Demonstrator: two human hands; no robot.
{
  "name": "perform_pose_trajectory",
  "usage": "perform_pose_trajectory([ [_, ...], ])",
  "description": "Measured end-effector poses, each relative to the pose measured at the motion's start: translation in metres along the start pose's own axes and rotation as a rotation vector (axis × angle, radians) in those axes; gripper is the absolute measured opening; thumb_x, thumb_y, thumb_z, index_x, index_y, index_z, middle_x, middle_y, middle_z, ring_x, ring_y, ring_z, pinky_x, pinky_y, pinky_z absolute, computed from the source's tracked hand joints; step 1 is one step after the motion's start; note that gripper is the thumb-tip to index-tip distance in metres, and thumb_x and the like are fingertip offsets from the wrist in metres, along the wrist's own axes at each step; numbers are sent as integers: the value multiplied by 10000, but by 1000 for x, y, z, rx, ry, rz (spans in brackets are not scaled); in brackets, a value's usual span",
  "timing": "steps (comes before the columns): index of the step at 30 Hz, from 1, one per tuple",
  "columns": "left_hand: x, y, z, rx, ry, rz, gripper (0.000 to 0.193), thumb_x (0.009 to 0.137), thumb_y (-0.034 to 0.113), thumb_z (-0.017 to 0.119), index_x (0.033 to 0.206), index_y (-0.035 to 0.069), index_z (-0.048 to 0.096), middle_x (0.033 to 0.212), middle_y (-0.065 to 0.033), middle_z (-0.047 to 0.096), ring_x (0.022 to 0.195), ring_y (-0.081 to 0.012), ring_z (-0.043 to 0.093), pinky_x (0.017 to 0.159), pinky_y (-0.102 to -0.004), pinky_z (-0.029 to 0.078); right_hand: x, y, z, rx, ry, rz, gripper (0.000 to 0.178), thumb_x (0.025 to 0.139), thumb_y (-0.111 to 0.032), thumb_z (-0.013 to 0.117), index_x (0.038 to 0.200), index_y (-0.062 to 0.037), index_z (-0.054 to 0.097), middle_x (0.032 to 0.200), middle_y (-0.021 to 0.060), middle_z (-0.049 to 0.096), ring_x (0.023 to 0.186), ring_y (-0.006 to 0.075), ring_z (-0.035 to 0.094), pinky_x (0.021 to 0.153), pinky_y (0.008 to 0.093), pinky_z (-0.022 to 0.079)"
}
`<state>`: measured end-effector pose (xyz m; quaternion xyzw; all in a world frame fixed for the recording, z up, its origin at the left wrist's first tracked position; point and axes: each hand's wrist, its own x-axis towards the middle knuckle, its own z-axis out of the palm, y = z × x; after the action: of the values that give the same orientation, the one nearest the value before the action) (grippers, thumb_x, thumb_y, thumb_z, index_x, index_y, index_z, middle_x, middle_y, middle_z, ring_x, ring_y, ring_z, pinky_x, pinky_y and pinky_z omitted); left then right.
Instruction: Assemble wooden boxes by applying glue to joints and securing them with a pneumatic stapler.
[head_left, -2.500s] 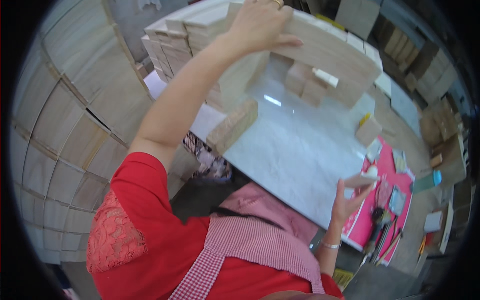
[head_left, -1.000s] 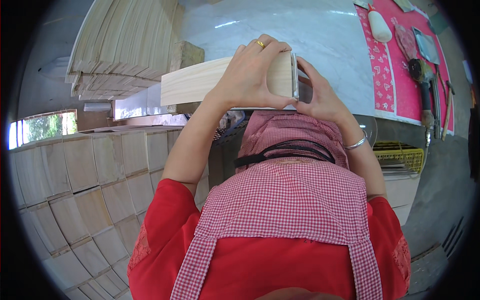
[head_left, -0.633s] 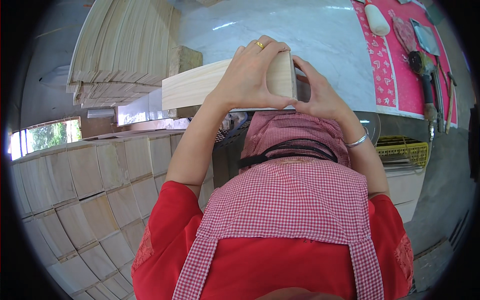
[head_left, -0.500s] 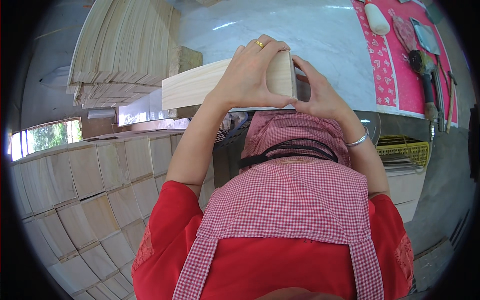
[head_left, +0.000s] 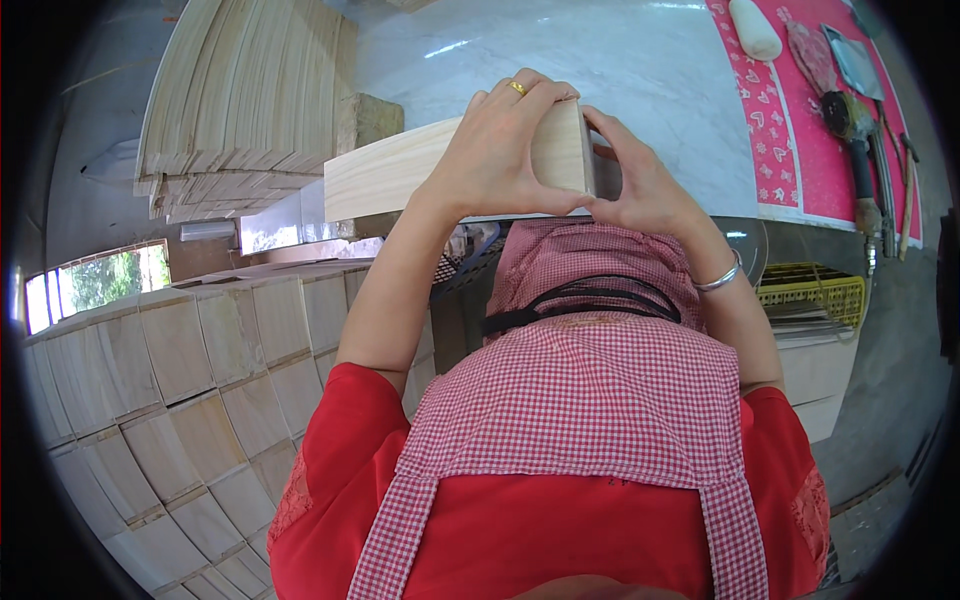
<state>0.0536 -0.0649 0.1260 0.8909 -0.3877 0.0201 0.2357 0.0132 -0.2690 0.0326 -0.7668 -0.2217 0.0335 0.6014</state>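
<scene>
A long pale wooden piece [head_left: 385, 170] lies across the front edge of the table, its right end under my hands. My left hand [head_left: 500, 150], with a gold ring, wraps over it near that end, fingers on the far edge and thumb on the near edge. My right hand [head_left: 650, 185] is curled against the end face [head_left: 588, 150], fingertips at its far corner and thumb at its near corner. Both thumbs meet at the near corner. Whether the piece is solid or hollow I cannot tell.
Stacked thin boards [head_left: 240, 90] stand at left beside a rough block [head_left: 370, 120]. Rows of wooden pieces [head_left: 170, 350] fill the lower left. At right, a pink cloth [head_left: 800, 120] bears a white bottle [head_left: 755, 30] and a dark-handled tool [head_left: 857, 160]; a yellow basket [head_left: 815, 290] sits below.
Both hands keep the same hold on the wooden piece. The view has shifted very slightly.
</scene>
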Motion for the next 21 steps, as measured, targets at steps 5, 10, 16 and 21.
perform_pose_trajectory([
  [5, 0, -1, 1, -20, -29, -18, 863, 541, 412, 869, 1255, 38, 560, 1184, -130, 577, 1096, -329, 565, 922, -420, 422, -1, 0, -1, 9, -41, 54, 975, 670, -28, 770, 1523, -34, 297, 1475, 187, 439, 1386, 323, 435, 1145, 457, 411],
  [10, 1, -3, 3, 4, -32, -19, 879, 513, 417, 877, 1250, 53, 563, 1169, -118, 574, 1082, -323, 562, 885, -421, 413, 2, 9, -17, 166, -133, 49, 949, 708, -117, 794, 1526, -39, 319, 1502, 159, 427, 1394, 295, 429, 1174, 460, 361],
  [16, 1, -5, 4, -23, -33, -14, 889, 495, 402, 886, 1253, 71, 560, 1168, -110, 570, 1088, -318, 558, 893, -417, 403, 8, 16, -24, 363, -186, 128, 954, 745, -311, 846, 1520, -45, 356, 1509, 130, 431, 1395, 272, 423, 1188, 461, 322],
  [21, 2, -4, 4, -40, -42, -28, 886, 488, 394, 888, 1249, 81, 560, 1160, -102, 568, 1075, -310, 557, 884, -411, 392, 12, 17, -19, 327, -167, 119, 984, 716, -422, 873, 1489, -40, 399, 1451, 124, 479, 1353, 266, 454, 1161, 457, 357],
])
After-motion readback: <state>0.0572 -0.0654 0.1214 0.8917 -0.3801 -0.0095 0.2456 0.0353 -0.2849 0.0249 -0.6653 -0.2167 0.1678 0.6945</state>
